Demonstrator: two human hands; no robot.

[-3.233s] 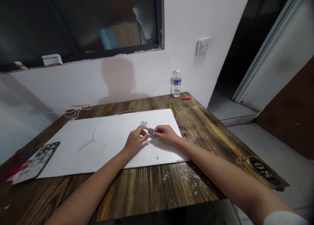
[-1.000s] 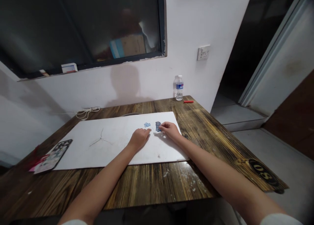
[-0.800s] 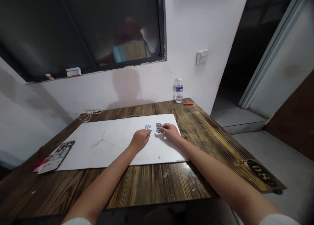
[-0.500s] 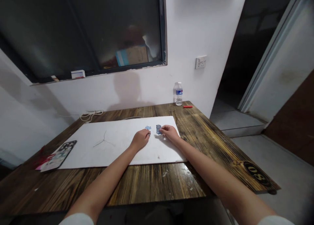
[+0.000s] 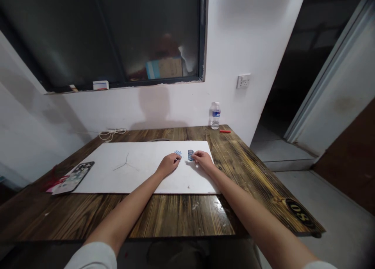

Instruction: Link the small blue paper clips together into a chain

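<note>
Two small blue-striped pieces, perhaps paper, lie near the far side of a white board [image 5: 140, 175] on a wooden table [image 5: 178, 216]. My left hand [image 5: 168, 164] rests on the board, its fingertips at the smaller blue piece [image 5: 177, 153]. A short gap to the right, the taller blue piece [image 5: 190, 155] sits against the fingertips of my right hand [image 5: 202, 160]. At this size I cannot tell whether either hand grips its piece.
A patterned phone [image 5: 74, 178] lies on pink-red papers at the board's left. A water bottle [image 5: 215, 115] and a red stick [image 5: 225, 131] stand at the table's back edge. A white cord [image 5: 111, 134] lies back left. The table's near edge runs below my forearms.
Earlier both hands were close together over the blue pieces; now they are apart, one piece at each. The view has tilted upward, so the table sits lower in the frame.
</note>
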